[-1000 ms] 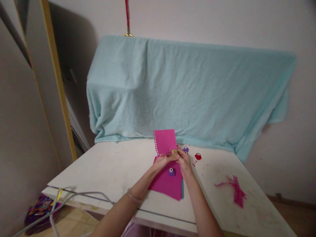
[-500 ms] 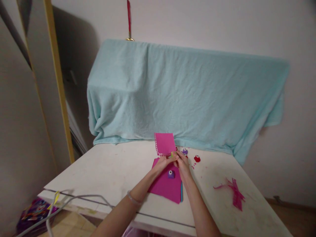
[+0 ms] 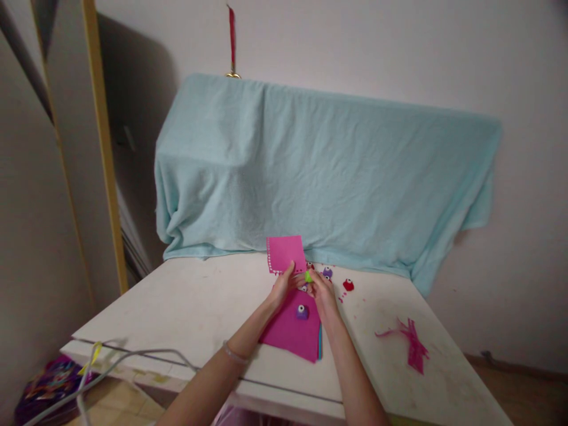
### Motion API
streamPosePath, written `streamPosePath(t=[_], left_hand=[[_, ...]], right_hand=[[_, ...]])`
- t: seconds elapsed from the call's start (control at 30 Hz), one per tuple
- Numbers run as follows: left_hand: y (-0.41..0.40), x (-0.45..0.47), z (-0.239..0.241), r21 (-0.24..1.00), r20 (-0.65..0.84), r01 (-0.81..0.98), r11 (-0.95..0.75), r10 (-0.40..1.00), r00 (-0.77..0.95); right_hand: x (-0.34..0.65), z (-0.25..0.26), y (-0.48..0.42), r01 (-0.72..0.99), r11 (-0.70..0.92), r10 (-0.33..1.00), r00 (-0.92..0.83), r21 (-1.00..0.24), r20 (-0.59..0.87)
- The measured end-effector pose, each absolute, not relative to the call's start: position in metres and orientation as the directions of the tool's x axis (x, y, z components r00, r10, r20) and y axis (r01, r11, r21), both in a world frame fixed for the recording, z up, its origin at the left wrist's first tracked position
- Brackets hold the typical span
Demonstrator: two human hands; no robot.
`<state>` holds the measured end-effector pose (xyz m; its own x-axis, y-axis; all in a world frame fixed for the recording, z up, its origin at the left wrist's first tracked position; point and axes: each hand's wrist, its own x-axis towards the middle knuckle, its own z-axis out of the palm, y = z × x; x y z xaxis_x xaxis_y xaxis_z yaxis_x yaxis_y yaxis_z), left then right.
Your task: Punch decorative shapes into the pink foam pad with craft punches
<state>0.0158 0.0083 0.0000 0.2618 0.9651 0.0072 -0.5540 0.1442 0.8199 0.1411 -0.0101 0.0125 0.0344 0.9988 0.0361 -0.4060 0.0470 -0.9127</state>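
Nearest, grey cables [image 3: 115, 360] trail over the front edge of the white table [image 3: 199, 307], and a thin bracelet [image 3: 234, 354] circles the left wrist. Just past it, a stack of pink sheets [image 3: 288, 337] lies flat on the table, with a small purple punch [image 3: 302, 312] standing on top. Above the stack, the left hand [image 3: 283, 288] pinches the lower edge of a pink paper square [image 3: 286, 252], holding it upright; its left and bottom edges show a row of punched holes. The right hand [image 3: 322, 294] pinches a green punch [image 3: 307, 276] at the square's lower right corner. Just beyond lie another purple punch [image 3: 327, 272] and a red punch [image 3: 348, 285]. Pink scraps [image 3: 412, 344] lie well apart to the right. Behind, a pale blue cloth [image 3: 319, 171] drapes something against the wall, below a red ribbon [image 3: 231, 35].
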Motion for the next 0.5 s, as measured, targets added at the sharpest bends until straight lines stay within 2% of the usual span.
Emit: streamPosePath(t=[0.3, 0.37, 0.5], left_hand=[[0.0084, 0.0146, -0.0001, 0.854, -0.039, -0.503, 0.132, 0.981, 0.192], [0.0081, 0.0128, -0.0022, 0.903, -0.04, -0.421, 0.086, 0.992, 0.116], [0.0097, 0.0074, -0.0094, 0.993, 0.01, -0.119, -0.022, 0.995, -0.101]], right_hand=[[0.1424, 0.0118, -0.0051, -0.508, -0.036, 0.997, 0.038, -0.861, -0.064], [0.1425, 0.0126, -0.005, -0.493, -0.058, 0.996, 0.029, -0.868, -0.083], [0.1436, 0.0149, -0.006, -0.489, -0.087, 0.994, 0.012, -0.868, -0.107]])
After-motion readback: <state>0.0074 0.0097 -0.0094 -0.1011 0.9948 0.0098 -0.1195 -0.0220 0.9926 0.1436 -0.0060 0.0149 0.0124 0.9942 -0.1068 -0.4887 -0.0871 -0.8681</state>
